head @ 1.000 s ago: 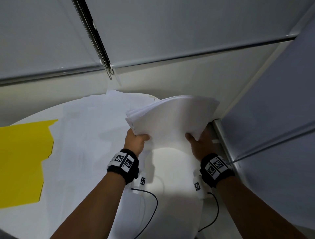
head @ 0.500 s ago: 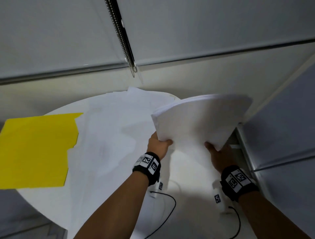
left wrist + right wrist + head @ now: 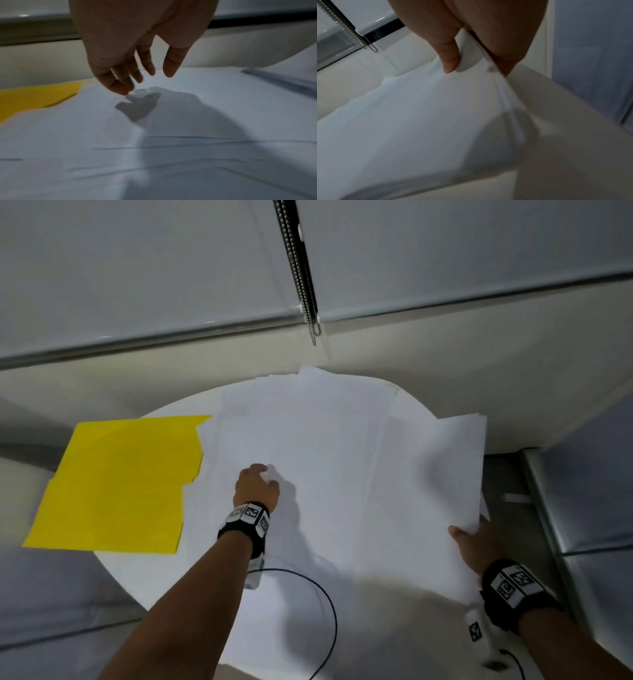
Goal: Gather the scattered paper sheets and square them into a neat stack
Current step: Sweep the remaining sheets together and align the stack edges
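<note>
A second ago both hands held the gathered bundle of white paper sheets (image 3: 428,491); now only the right hand (image 3: 474,546) keeps it, thumb on top and fingers beneath one corner, its grip grasping the bundle at the right edge of the round white worktop (image 3: 291,628). The left hand (image 3: 255,486) has let go and reached out over the loose white sheets (image 3: 308,422) spread across the worktop, its grip released, fingers (image 3: 120,86) relaxed just above the paper. Gathering seems to resume. A yellow paper sheet (image 3: 120,484) lies to the left.
</note>
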{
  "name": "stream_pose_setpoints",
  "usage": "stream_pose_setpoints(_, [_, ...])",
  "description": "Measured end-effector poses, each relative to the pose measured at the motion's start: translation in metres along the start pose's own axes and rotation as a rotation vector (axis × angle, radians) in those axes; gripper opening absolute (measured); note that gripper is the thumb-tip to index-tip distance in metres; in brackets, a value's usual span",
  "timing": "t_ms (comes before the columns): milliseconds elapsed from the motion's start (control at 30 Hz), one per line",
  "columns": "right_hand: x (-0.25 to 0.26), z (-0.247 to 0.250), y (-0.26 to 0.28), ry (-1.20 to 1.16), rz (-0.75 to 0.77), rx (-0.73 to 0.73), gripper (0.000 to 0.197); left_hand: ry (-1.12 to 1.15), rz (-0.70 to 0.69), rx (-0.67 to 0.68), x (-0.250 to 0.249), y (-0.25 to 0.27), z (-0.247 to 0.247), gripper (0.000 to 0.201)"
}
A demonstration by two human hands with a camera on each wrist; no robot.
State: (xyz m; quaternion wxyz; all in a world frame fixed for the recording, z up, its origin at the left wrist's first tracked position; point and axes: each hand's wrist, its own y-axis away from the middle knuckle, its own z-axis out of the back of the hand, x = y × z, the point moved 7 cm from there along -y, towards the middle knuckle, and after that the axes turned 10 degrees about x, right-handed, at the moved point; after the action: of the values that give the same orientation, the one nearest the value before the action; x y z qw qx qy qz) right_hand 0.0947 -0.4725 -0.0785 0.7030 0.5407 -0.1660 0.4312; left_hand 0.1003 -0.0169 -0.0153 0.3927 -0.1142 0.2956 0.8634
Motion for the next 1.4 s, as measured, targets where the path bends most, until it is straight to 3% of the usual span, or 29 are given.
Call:
stream_pose_setpoints(100, [0.001,0.001,-0.002,0.062,-0.016,0.006,0.042,-0.154,0.245,0.042,0.031,-0.024,0.007,0.089])
stream_pose_setpoints(167, [0.0,-0.001,-0.002,0.095,-0.033,0.003,0.043,-0.154,0.293,0.091,0.037,-0.029,-0.002,0.112])
stream_pose_setpoints(233, [-0.001,-0.003,-0.001,0.088,-0.047,0.008,0.045,-0.149,0.301,0.107,0.036,-0.028,-0.014,0.119])
stream_pose_setpoints(367, [0.001,-0.004,-0.001,0.086,-0.044,0.0,0.044,-0.137,0.26,0.081,0.018,-0.019,-0.03,0.111])
stream_pose_setpoints(567, [0.005,-0.003,0.002,0.094,-0.052,0.004,0.042,-0.141,0.195,0.062,-0.012,-0.005,-0.034,0.071])
stream_pose_setpoints(667, [0.008,0.0,0.004,0.121,-0.053,0.007,0.042,0.019,0.121,0.083,-0.024,-0.003,-0.034,0.055])
stream_pose_setpoints(767, [0.012,0.001,0.007,0.129,-0.047,0.016,0.041,0.168,0.109,0.128,-0.03,0.001,-0.03,0.056])
stream_pose_setpoints(867, [0.011,0.0,0.007,0.126,-0.039,0.026,0.042,0.133,0.05,0.14,-0.041,0.011,-0.017,0.049])
stream_pose_setpoints(967, [0.009,0.0,0.005,0.113,-0.03,0.036,0.044,0.131,-0.122,0.045,-0.063,0.025,0.009,0.034])
stream_pose_setpoints(1133, [0.011,-0.002,0.004,0.102,-0.012,0.079,0.043,0.223,-0.331,-0.188,-0.097,0.048,0.069,0.029])
stream_pose_setpoints(1200, [0.011,-0.001,0.003,0.098,-0.014,0.076,0.043,0.328,-0.398,-0.221,-0.107,0.053,0.089,0.027])
stream_pose_setpoints(1267, [0.012,0.002,0.004,0.109,-0.024,0.08,0.045,0.547,-0.429,-0.146,-0.113,0.055,0.093,0.03])
stream_pose_setpoints(1333, [0.011,0.003,0.004,0.074,-0.033,0.098,0.051,0.768,-0.441,0.015,-0.12,0.06,0.076,0.035])
stream_pose_setpoints(1400, [0.007,0.003,0.001,0.029,-0.052,0.125,0.056,0.762,-0.442,0.133,-0.123,0.065,0.045,0.041])
